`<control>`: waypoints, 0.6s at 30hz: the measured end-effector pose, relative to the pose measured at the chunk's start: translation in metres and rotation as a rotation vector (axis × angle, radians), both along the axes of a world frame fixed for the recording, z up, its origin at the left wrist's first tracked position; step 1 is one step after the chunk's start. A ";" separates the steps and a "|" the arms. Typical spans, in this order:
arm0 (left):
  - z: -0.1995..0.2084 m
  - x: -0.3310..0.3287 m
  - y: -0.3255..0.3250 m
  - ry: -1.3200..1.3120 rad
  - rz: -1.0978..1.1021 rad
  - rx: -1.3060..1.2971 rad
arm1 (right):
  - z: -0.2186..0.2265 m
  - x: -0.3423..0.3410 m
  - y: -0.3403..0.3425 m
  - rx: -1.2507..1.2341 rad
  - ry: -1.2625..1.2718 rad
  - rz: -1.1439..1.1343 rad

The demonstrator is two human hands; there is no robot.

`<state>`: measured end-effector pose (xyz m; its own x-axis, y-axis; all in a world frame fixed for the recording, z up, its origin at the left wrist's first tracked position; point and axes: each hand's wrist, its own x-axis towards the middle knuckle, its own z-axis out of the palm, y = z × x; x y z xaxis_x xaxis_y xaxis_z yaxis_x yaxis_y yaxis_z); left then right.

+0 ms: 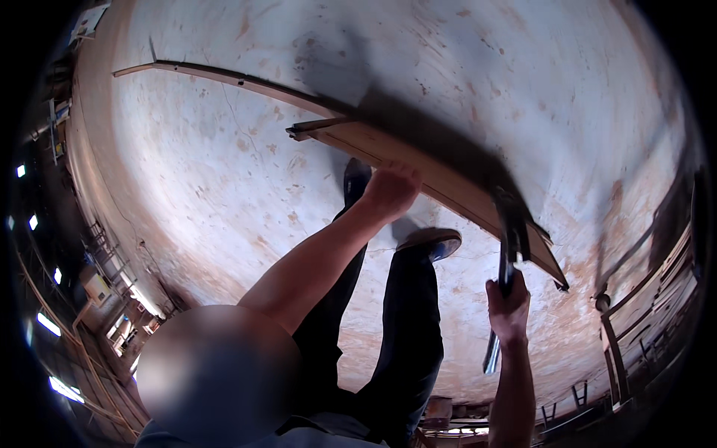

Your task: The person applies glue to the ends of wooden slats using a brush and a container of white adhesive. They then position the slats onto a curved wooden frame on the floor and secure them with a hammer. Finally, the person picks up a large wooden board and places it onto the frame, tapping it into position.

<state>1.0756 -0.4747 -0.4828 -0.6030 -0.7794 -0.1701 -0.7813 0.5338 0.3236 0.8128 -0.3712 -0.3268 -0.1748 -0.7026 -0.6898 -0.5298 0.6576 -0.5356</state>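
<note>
A brown wooden panel [448, 187] with framed edges slants across the middle of the head view, above the floor. My left hand [393, 190] is closed over its near edge, fingers on the upper face. To the right, my right hand [509, 306] is wrapped round the grip of a black and silver hand tool [513, 224]. The tool's long dark upper part lies over the panel's right portion; contact between them cannot be made out. A long narrow wooden strip [261, 89] runs from the panel toward the far left.
Pale, stained concrete floor [239, 179] spreads all around. Below the panel are my legs and a dark shoe [433, 243]. A railing-like frame [612, 351] stands at the right, and a reddish bucket-like container [438, 411] near the lower edge. Cluttered structures line the left side.
</note>
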 end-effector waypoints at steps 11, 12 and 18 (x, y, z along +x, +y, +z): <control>0.003 0.056 -0.021 0.039 0.156 -0.015 | -0.025 0.128 -0.222 0.050 0.187 0.784; -0.006 0.058 -0.015 0.037 0.169 0.003 | -0.027 0.151 -0.242 0.084 0.252 0.891; -0.012 0.058 -0.014 0.171 0.287 0.116 | -0.065 0.304 -0.342 0.066 0.218 1.305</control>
<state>1.1336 -0.4890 -0.4948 -0.3898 -0.9025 -0.1831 -0.8234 0.2525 0.5082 1.1169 -0.7136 -0.3922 0.4886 -0.4047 -0.7730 -0.8595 -0.3757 -0.3466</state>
